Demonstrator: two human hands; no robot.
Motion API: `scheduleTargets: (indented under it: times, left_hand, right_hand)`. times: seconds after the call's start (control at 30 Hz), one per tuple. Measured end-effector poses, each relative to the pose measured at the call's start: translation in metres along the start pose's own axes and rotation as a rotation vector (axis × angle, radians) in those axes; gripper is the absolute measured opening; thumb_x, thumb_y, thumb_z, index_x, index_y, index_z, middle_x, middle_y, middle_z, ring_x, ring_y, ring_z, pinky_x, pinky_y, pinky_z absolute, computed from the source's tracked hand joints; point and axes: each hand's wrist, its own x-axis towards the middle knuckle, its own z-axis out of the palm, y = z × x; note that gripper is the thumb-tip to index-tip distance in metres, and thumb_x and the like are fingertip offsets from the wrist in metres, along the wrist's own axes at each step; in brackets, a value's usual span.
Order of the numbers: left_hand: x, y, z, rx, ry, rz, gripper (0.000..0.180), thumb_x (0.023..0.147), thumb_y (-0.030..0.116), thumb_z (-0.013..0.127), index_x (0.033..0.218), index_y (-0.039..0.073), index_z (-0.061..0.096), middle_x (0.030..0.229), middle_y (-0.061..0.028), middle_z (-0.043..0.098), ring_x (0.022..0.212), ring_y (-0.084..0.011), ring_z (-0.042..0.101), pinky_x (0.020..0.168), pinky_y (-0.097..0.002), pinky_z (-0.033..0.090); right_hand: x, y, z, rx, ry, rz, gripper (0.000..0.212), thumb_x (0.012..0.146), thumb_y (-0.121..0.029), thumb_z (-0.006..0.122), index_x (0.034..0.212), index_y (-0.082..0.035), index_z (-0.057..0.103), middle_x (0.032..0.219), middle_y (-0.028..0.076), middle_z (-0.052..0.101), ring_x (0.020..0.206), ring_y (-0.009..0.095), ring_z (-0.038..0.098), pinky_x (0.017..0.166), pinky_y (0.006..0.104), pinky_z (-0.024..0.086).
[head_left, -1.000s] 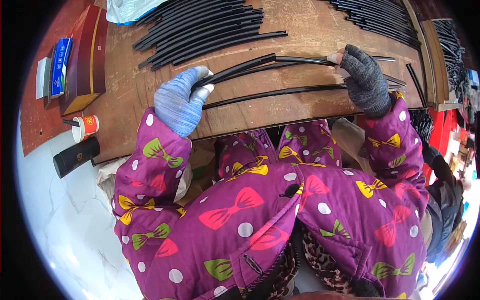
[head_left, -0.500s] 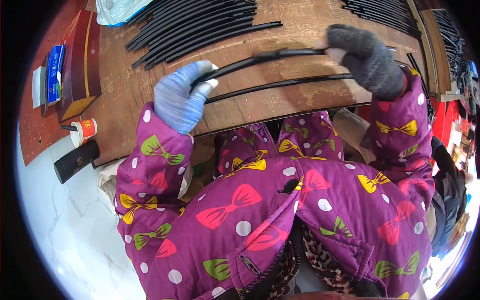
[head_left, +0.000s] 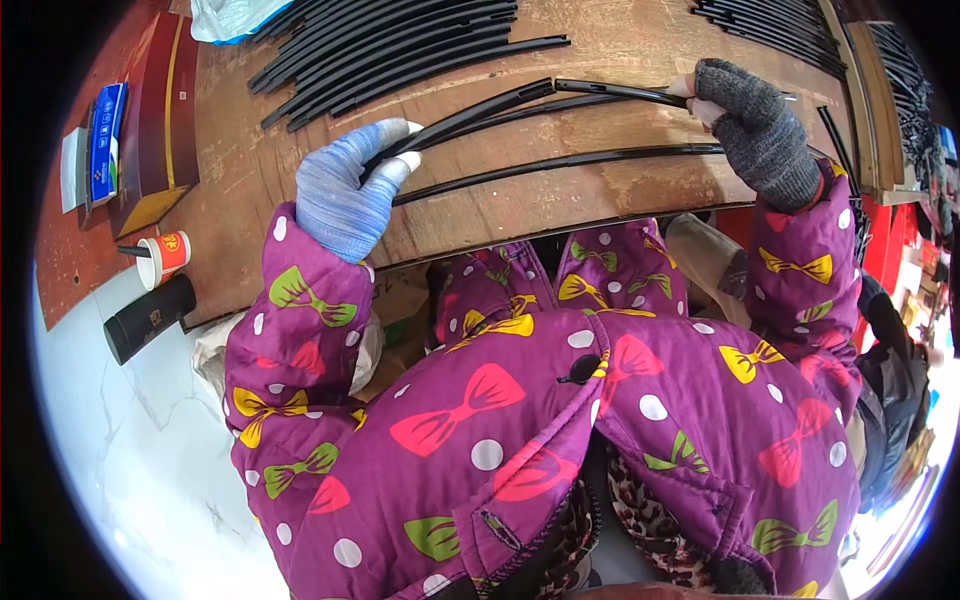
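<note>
My left hand (head_left: 350, 188), in a light blue glove with pale bare fingertips, is closed around the left part of a slim black channel strip (head_left: 480, 105), which slopes up to the right. The fingers of my right hand (head_left: 752, 125), in a dark grey fingerless glove, pinch the right end of a shorter black strip (head_left: 615, 89). The inner ends of the two strips meet or nearly meet above the table; I cannot tell if they are joined. Just behind and below them runs another thin black strip. A long black strip (head_left: 570, 160) lies nearer the table's front edge.
Many black strips (head_left: 400, 60) lie side by side on the worn wooden table (head_left: 620, 190) at the far left, with another batch (head_left: 770, 30) at far right. A dark red box (head_left: 160, 110), a paper cup (head_left: 165, 256) and a black cylinder (head_left: 150, 318) stand or lie at left.
My right hand has shifted slightly right and down, and a narrow break between the two held strips now shows. My left hand has moved a little left with its strip.
</note>
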Motion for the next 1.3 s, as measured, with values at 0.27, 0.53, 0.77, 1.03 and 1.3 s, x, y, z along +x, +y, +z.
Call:
scheduleTargets:
  times: [0.27,0.53,0.77,1.03,1.3]
  left_hand:
    - [0.006,0.018,0.012,0.120,-0.182,0.138,0.023,0.074,0.002,0.063,0.097,0.003,0.064,0.083,-0.0087,0.064,0.076,-0.0099,0.058,0.068,-0.0223,0.046]
    - [-0.003,-0.001,-0.008,-0.017,-0.110,-0.044,0.022,0.076,0.001,0.062,0.097,0.002,0.064,0.086,-0.0052,0.064,0.080,-0.0099,0.058,0.072,-0.0229,0.046]
    - [0.000,0.006,-0.010,-0.012,-0.200,-0.030,0.021,0.076,0.002,0.062,0.097,0.001,0.064,0.086,-0.0046,0.064,0.079,-0.0097,0.058,0.073,-0.0225,0.046]
    - [-0.004,0.013,0.003,0.167,-0.084,0.189,0.020,0.074,0.002,0.062,0.094,0.002,0.064,0.075,-0.0081,0.062,0.071,-0.0136,0.058,0.065,-0.0244,0.044]
    - [-0.009,0.018,0.010,0.060,-0.140,0.136,0.021,0.073,0.003,0.062,0.093,0.002,0.065,0.073,-0.0076,0.062,0.070,-0.0106,0.056,0.065,-0.0229,0.043]
  right_hand:
    - [0.027,-0.027,0.024,0.005,-0.147,-0.151,0.027,0.071,0.000,0.062,0.098,-0.002,0.060,0.093,0.015,0.061,0.087,0.028,0.059,0.078,0.0352,0.046]
    - [-0.016,0.028,-0.054,-0.484,0.424,0.284,0.028,0.086,-0.013,0.046,0.112,-0.005,0.053,0.087,0.011,0.063,0.074,0.017,0.060,0.064,0.0287,0.047]
    - [-0.059,0.068,-0.042,0.602,0.618,0.505,0.032,0.091,-0.025,0.044,0.106,0.000,0.056,0.067,0.006,0.055,0.052,0.010,0.048,0.051,0.0222,0.038]
    - [-0.041,0.012,0.020,0.856,0.706,0.434,0.027,0.088,-0.020,0.051,0.104,0.002,0.053,0.065,0.003,0.049,0.055,0.012,0.044,0.054,0.0256,0.036]
    - [-0.044,0.009,0.014,0.970,0.753,0.455,0.023,0.088,-0.018,0.051,0.099,0.001,0.056,0.064,0.004,0.054,0.054,0.013,0.049,0.051,0.0237,0.039]
